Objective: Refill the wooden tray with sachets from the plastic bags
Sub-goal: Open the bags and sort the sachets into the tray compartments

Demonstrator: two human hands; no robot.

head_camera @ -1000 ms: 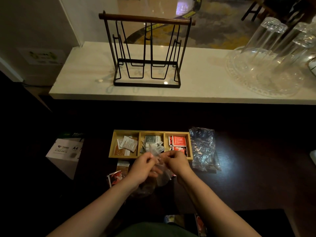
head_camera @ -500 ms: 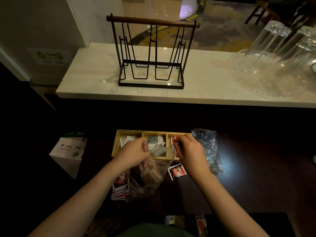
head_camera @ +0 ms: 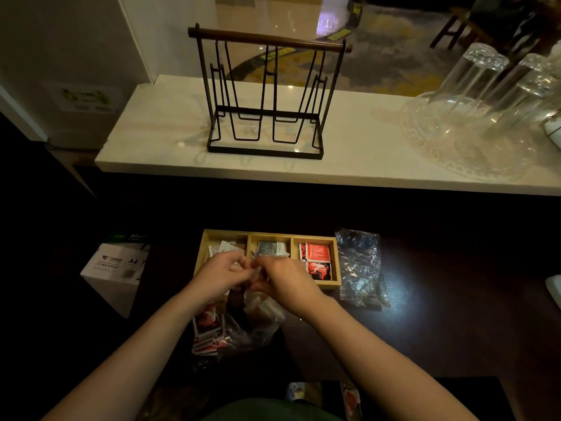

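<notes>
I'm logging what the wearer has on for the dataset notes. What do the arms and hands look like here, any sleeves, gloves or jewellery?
Both forearms are bare up to the frame's bottom edge: no sleeves show. The left hand and right hand wear no gloves, and no watch, bracelet or ring is visible, though the light is dim. A dark green garment shows at the bottom edge.

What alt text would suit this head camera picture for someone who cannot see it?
Two bare hands, left hand and right hand, meet over a clear plastic bag of sachets, in front of a wooden tray with three compartments on a dark table.
</notes>
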